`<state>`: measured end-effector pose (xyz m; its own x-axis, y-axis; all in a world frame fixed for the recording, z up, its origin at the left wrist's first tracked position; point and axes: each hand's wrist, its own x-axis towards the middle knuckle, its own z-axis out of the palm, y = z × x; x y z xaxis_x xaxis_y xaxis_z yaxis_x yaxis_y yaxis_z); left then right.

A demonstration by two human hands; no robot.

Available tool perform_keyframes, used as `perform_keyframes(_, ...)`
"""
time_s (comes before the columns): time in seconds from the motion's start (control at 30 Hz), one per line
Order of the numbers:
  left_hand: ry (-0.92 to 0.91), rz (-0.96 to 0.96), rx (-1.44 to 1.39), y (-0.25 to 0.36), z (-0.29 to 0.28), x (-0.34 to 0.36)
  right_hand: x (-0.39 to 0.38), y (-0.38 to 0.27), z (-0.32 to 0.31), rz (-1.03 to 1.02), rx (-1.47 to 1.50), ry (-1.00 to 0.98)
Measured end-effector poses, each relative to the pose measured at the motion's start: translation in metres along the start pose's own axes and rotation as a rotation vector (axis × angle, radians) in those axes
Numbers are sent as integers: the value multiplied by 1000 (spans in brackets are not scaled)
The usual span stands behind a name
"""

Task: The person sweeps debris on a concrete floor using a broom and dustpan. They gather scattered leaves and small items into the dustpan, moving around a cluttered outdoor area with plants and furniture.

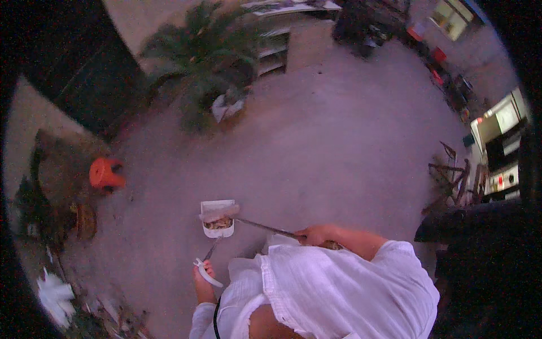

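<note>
My left hand (pixel 202 287) is closed around the white curved grip of a long-handled dustpan (pixel 219 233). The pan is white and sits low in front of me, with brownish debris (pixel 217 224) inside, possibly dry leaves. Across the pan's opening lies the pale, blurred head of a broom (pixel 219 213), just above the debris. From it a dark, thin handle runs right to my right hand (pixel 316 234), whose fingers wrap round it near my body. My white shirt hides the end of that handle.
An orange stool (pixel 106 174) stands at the left. Ahead, a leafy plant (pixel 200 62) grows from a white pot (pixel 227 107). Dark wooden frames (pixel 451 175) and a lit cabinet (pixel 499 124) line the right side. Grey floor (pixel 339 141) spreads between them.
</note>
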<state>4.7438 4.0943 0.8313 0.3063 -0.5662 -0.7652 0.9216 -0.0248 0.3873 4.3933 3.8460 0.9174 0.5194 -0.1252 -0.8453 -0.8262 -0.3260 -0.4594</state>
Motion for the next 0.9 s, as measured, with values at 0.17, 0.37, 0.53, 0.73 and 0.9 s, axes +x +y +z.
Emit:
perform_keyframes(0.17,-203,-142,239,77,-54,35,12,-84,105,144,501,90)
perform_keyframes(0.37,-214,-432,195,155,-121,77,45,-181,226,107,580,454)
perform_keyframes(0.53,-425,-657,335,207,-174,92,62,-264,325,208,749,562)
perform_keyframes(0.73,-495,-774,463,233,-191,93,95,-321,449,223,1097,678)
perform_keyframes(0.9,-467,-640,605,226,-210,67,108,-348,506,97,1353,831)
